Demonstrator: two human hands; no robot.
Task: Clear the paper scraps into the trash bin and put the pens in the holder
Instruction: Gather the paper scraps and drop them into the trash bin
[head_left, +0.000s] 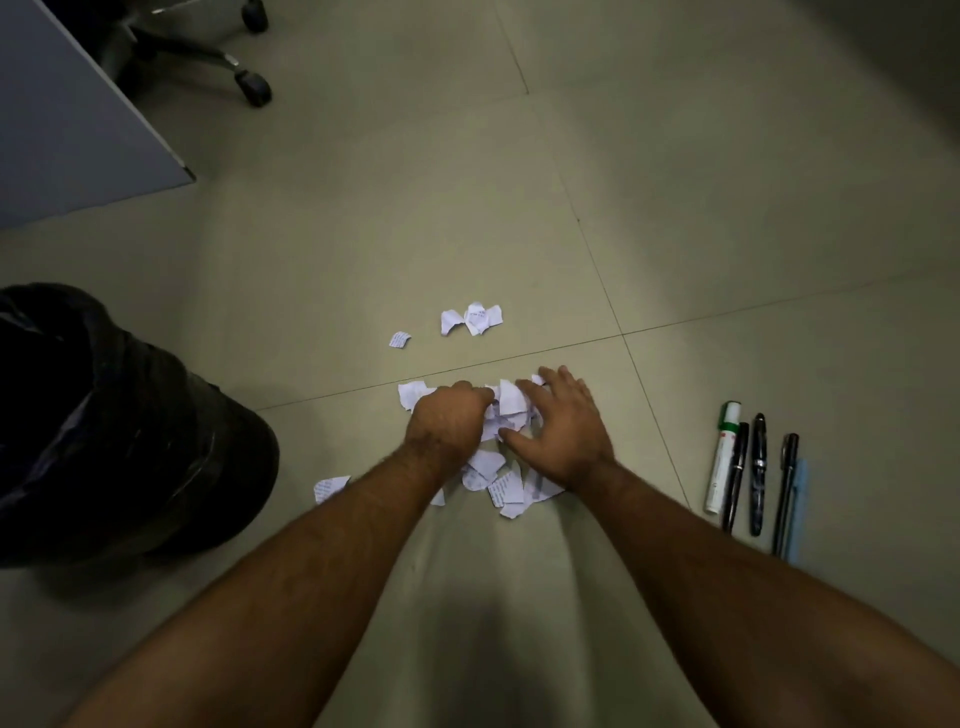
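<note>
- Scraps (506, 483) of white paper lie heaped on the tiled floor (675, 208).
- Left hand (448, 418) curls around some scraps.
- Right hand (563, 428) presses the heap, fingers spread.
- Bin (130, 426) stands at left.
- Pens (758, 475) lie in a row at right.

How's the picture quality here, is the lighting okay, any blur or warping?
Head view: dim, with a brighter patch on the floor and dark corners; the trash bin is nearly black. A wide lens bends the tile lines. The paper scraps and pens look fairly sharp; the forearms near the bottom edge look soft.
</note>
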